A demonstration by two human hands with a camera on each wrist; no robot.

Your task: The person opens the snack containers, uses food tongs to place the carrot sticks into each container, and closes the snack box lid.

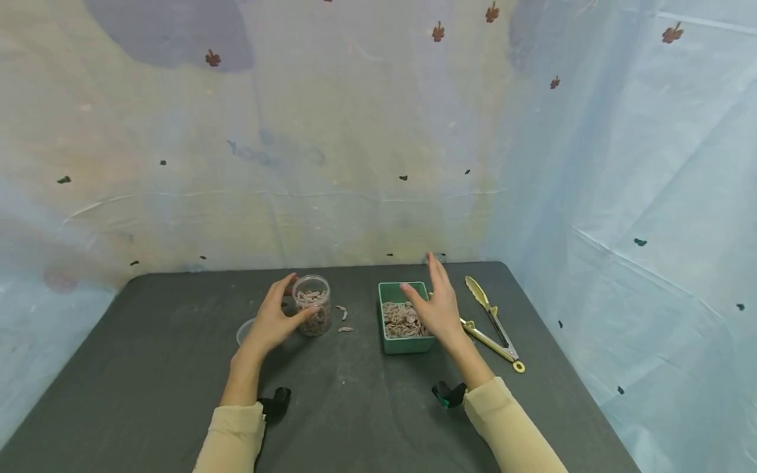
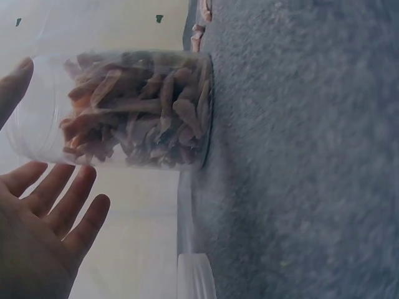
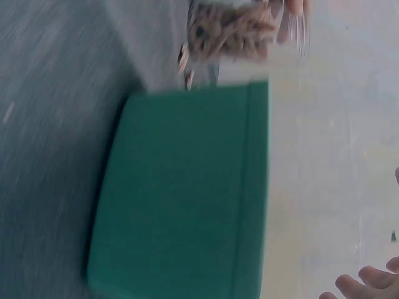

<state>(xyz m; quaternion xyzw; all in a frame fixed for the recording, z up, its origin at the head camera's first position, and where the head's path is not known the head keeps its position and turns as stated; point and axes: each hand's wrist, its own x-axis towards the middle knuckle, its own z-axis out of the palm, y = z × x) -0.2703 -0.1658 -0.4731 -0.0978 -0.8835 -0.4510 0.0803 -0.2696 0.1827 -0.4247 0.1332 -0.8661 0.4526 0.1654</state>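
A clear plastic jar (image 1: 312, 305), partly filled with brownish dried strips, stands upright on the dark table. My left hand (image 1: 276, 322) is around the jar's upper part, thumb on the near side. Its fingers (image 2: 72, 202) look spread and fairly straight in the left wrist view; how firmly they touch is unclear. The green tub (image 1: 409, 346) to the right holds more of the strips (image 1: 402, 320). Over the tub's right side is my right hand (image 1: 439, 309), fingers extended, holding nothing. In the right wrist view, the tub's outer wall (image 3: 174, 193) fills the middle.
Gold-and-silver tongs (image 1: 499, 328) lie spread at the right, partly behind my right hand. A pale round lid (image 1: 243, 332) lies left of the jar, partly hidden by my left hand. Loose strips (image 1: 345, 329) lie between jar and tub. Plastic sheeting (image 1: 331, 217) hangs behind the table.
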